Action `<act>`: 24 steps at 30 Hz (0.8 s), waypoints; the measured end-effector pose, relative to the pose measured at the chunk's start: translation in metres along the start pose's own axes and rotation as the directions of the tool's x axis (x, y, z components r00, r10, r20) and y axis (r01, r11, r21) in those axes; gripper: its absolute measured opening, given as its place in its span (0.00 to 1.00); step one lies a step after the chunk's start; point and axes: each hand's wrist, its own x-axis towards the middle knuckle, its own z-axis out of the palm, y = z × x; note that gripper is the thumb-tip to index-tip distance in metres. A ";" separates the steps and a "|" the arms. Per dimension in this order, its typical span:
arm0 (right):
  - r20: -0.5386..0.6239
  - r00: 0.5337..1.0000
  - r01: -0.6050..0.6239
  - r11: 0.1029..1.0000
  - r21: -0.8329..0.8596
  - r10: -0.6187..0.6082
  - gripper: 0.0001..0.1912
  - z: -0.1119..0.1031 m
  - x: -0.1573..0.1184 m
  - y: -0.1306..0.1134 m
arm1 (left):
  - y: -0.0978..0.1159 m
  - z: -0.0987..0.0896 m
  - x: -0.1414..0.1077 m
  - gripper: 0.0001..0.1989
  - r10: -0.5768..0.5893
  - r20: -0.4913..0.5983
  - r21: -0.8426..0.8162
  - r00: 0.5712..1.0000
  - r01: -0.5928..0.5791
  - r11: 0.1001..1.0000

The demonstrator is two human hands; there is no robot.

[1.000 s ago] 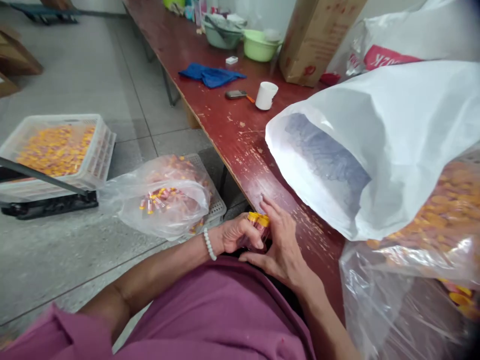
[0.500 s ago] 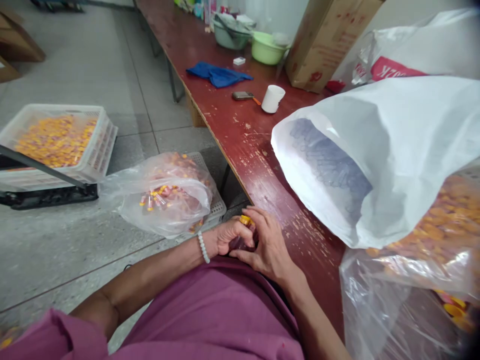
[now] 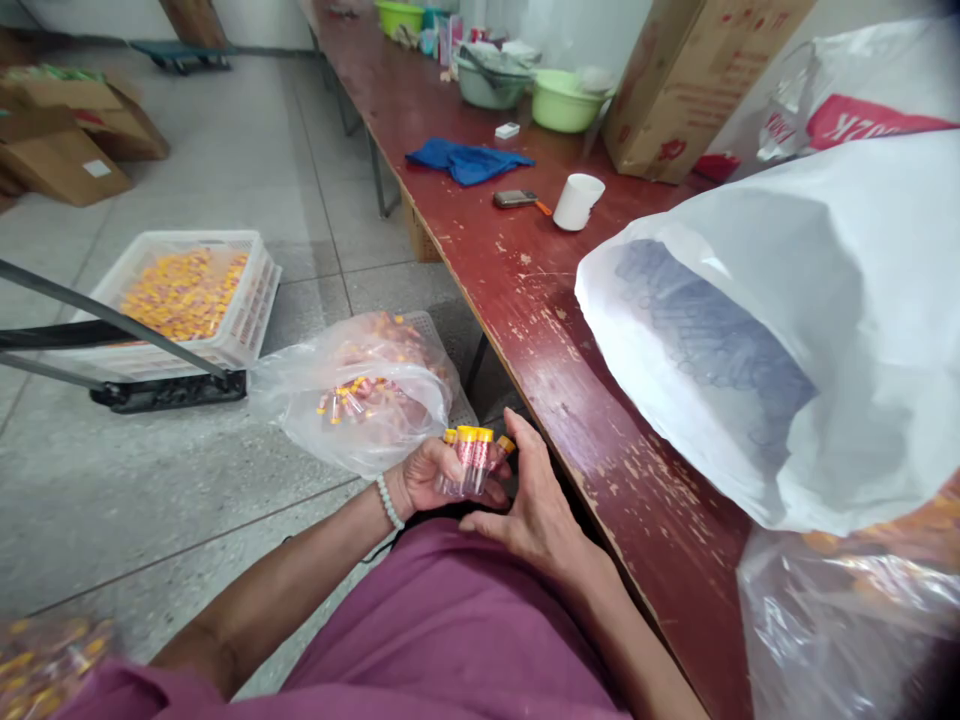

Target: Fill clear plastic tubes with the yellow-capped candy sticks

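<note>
My left hand (image 3: 429, 472) is closed around several small clear tubes (image 3: 474, 460) with yellow caps and red-and-white print. They stand side by side, caps up, in front of my lap. One more yellow-capped tube (image 3: 505, 446) leans at an angle between both hands; which hand supports it, I cannot tell. My right hand (image 3: 536, 505) is beside the bunch with thumb and fingers spread apart, next to the table edge. Below and beyond the left hand, an open plastic bag (image 3: 300, 395) on the floor holds many similar tubes.
A red worn table (image 3: 570, 400) runs along my right. On it are a large white sack (image 3: 750, 270), a white cup (image 3: 577, 202), a blue cloth (image 3: 469, 160) and a cardboard box (image 3: 697, 80). On the floor stands a white crate (image 3: 259, 285) of yellow-capped pieces, near a metal-framed trolley (image 3: 172, 390).
My left hand has turned and shifted slightly left, so the bunch of tubes now shows. My right hand's fingers have spread away from it. The view has swung a little left.
</note>
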 end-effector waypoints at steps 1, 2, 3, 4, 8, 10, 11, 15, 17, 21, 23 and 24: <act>0.000 1.000 0.001 1.000 -0.008 -0.001 0.62 0.003 0.002 0.002 | -0.003 0.001 0.001 0.26 0.013 0.010 -0.024 1.000 -0.013 1.000; -0.002 1.000 -0.010 1.000 -0.004 0.010 0.63 0.006 0.002 0.004 | -0.005 0.003 0.002 0.26 0.024 0.017 -0.046 1.000 -0.023 0.999; -0.002 1.000 -0.030 0.999 0.011 0.030 0.63 0.008 0.002 0.006 | -0.007 0.004 0.002 0.25 0.030 0.023 -0.066 0.999 -0.029 0.997; -0.001 0.999 -0.052 0.998 0.036 0.052 0.63 0.010 0.001 0.008 | -0.008 0.006 0.002 0.25 0.032 0.028 -0.079 0.999 -0.030 0.996; -0.019 0.995 -0.098 0.987 0.124 0.101 0.59 0.014 -0.004 0.014 | -0.008 0.011 0.001 0.25 0.028 0.025 -0.100 0.999 -0.026 0.995; -0.043 0.993 -0.108 0.987 0.121 0.114 0.53 0.014 -0.004 0.014 | -0.009 0.011 0.001 0.26 0.015 0.007 -0.103 1.000 -0.015 0.995; -0.049 0.992 -0.109 0.989 0.104 0.115 0.50 0.014 -0.003 0.014 | -0.010 0.011 0.001 0.26 0.015 -0.003 -0.107 1.000 -0.016 0.994; -0.004 0.998 -0.057 0.998 -0.035 0.057 0.40 0.011 0.002 0.014 | -0.015 0.008 0.002 0.25 0.053 -0.019 -0.131 0.998 -0.055 0.990; 0.017 1.000 -0.005 0.994 -0.105 0.007 0.41 0.009 0.005 0.012 | -0.011 0.003 -0.001 0.25 0.063 -0.025 -0.115 0.998 -0.065 0.991; -0.007 0.998 0.054 0.987 -0.153 -0.055 0.43 -0.003 0.006 0.008 | 0.023 -0.026 -0.028 0.23 0.132 -0.411 0.020 0.902 -0.136 0.991; -0.012 0.998 0.054 0.988 -0.147 -0.057 0.35 -0.010 0.004 0.007 | 0.048 -0.050 -0.045 0.17 0.199 -0.719 0.144 0.666 -0.136 0.980; -0.011 0.999 0.050 0.989 -0.139 -0.052 0.31 -0.013 0.003 0.007 | 0.061 -0.063 -0.053 0.13 0.221 -0.793 0.185 0.568 -0.121 0.975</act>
